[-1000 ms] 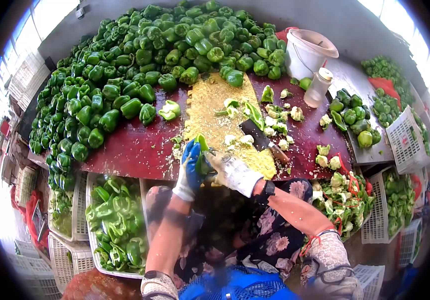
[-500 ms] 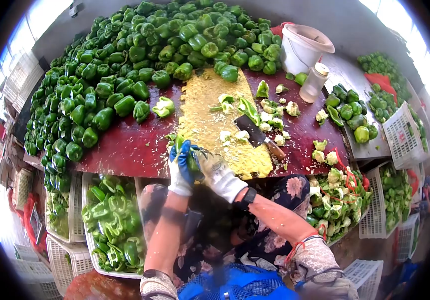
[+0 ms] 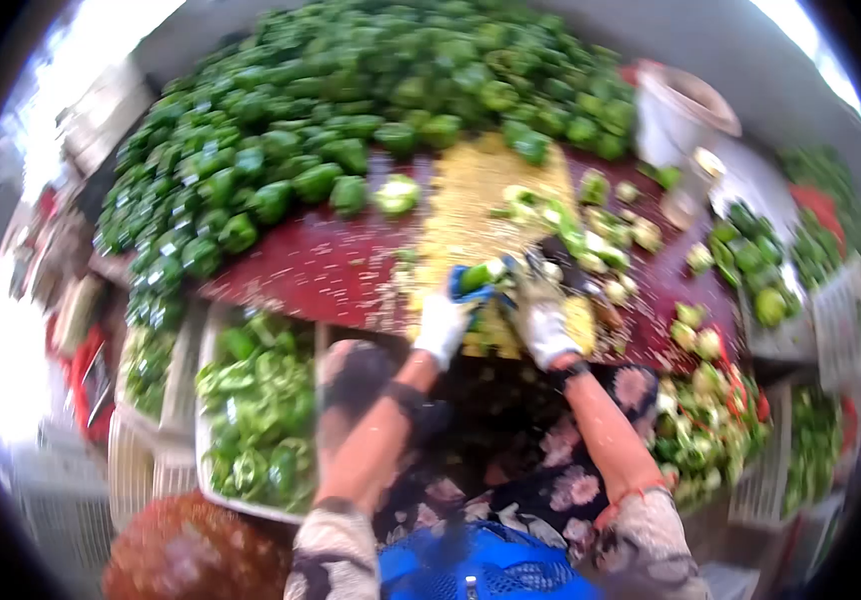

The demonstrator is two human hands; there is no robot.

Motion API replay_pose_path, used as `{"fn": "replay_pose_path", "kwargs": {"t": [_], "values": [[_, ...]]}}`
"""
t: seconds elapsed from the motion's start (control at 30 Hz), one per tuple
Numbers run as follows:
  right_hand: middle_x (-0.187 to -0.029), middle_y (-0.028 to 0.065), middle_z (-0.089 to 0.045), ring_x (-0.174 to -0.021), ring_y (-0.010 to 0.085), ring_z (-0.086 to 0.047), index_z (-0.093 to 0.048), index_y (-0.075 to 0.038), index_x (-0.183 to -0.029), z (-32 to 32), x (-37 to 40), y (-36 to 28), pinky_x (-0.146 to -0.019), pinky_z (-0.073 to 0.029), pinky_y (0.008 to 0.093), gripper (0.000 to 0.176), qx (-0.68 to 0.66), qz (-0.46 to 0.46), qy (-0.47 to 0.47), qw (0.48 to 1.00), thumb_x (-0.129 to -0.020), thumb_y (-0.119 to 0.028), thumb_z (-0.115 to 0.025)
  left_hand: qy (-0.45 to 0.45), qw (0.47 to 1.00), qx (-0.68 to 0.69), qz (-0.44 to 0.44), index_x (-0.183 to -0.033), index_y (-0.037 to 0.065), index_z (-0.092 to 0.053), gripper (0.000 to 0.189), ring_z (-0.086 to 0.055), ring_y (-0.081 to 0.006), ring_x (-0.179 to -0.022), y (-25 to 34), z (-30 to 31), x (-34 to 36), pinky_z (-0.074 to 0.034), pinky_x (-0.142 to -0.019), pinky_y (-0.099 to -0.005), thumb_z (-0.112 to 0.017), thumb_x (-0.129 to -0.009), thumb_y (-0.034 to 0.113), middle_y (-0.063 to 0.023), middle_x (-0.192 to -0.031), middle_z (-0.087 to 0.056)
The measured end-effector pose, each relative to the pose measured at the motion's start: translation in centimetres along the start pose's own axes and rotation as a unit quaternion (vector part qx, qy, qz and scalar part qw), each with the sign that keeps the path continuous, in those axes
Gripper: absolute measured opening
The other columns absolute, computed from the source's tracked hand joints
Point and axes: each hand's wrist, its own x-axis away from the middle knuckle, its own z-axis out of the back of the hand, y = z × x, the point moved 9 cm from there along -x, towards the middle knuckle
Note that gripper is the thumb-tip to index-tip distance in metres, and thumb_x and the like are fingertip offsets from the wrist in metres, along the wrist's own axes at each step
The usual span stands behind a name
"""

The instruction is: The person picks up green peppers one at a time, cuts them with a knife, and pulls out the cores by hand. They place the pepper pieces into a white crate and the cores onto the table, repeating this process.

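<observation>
My left hand (image 3: 449,318), in a white glove with blue fingers, is closed around a green bell pepper (image 3: 480,277) over the yellow cutting board (image 3: 466,205). Just right of it is my right hand (image 3: 541,312), in a pale glove, its fingertips beside the dark blade of a cleaver (image 3: 559,254). Motion smears those fingers, and I cannot tell whether they grip anything. Pale pepper cores (image 3: 646,232) and cut pieces lie around the blade. A cut pepper (image 3: 397,194) rests left of the board.
A large heap of green peppers (image 3: 281,110) covers the back of the red table (image 3: 311,285). A white bucket (image 3: 666,125) and a jar (image 3: 689,190) stand back right. Below the table are a tub of cut peppers (image 3: 261,425) and, to the right, a pile of cores (image 3: 706,430).
The view has shifted, so the scene sits further right. My right hand has come apart from the pepper and moved toward the cleaver; my left hand keeps the pepper.
</observation>
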Motion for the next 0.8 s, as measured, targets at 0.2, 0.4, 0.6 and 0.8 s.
{"fn": "replay_pose_path", "kwargs": {"t": [0.2,0.4,0.6,0.8], "values": [[-0.095,0.0245,-0.066,-0.089,0.0383,-0.063,-0.032,-0.011,-0.150,-3.9,1.5,3.4,-0.086,-0.049,0.0468,0.076,0.069,-0.074,-0.075,0.992,-0.088,-0.043,-0.062,0.069,0.952,0.293,0.052,-0.107,0.008,-0.059,0.023,-0.060,-0.0054,-0.078,4.7,10.0,0.7,-0.043,-0.063,-0.0190,-0.071,-0.088,0.011,0.0029,-0.088,-0.065],[-0.090,0.0243,-0.066,-0.085,0.0381,-0.064,-0.039,-0.010,-0.146,-3.2,1.1,2.8,-0.082,-0.050,0.0463,0.070,0.089,-0.062,-0.027,0.994,-0.089,-0.042,-0.062,0.260,0.942,0.212,-0.024,-0.115,0.006,-0.059,0.033,-0.063,-0.0118,-0.073,0.7,32.8,5.8,-0.055,-0.061,-0.0264,-0.072,-0.085,0.007,-0.0035,-0.093,-0.066],[-0.086,0.0244,-0.064,-0.080,0.0377,-0.062,-0.043,-0.009,-0.144,-3.3,1.8,3.1,-0.076,-0.049,0.0472,0.069,0.125,-0.053,0.005,0.991,-0.088,-0.043,-0.064,0.340,0.940,-0.016,-0.015,-0.118,0.003,-0.058,0.041,-0.066,-0.0235,-0.088,-12.0,50.8,7.4,-0.055,-0.076,-0.0341,-0.076,-0.083,0.017,-0.0108,-0.102,-0.067],[-0.085,0.0191,-0.064,-0.078,0.0342,-0.060,-0.046,-0.010,-0.142,-3.4,2.3,3.4,-0.077,-0.049,0.0438,0.064,0.104,-0.057,0.029,0.993,-0.086,-0.033,-0.069,0.221,0.792,-0.504,0.264,-0.141,0.016,-0.047,0.067,-0.045,-0.0452,-0.126,-18.3,54.3,12.0,-0.038,-0.104,-0.0541,-0.050,-0.091,0.061,-0.0239,-0.138,-0.049]]}}
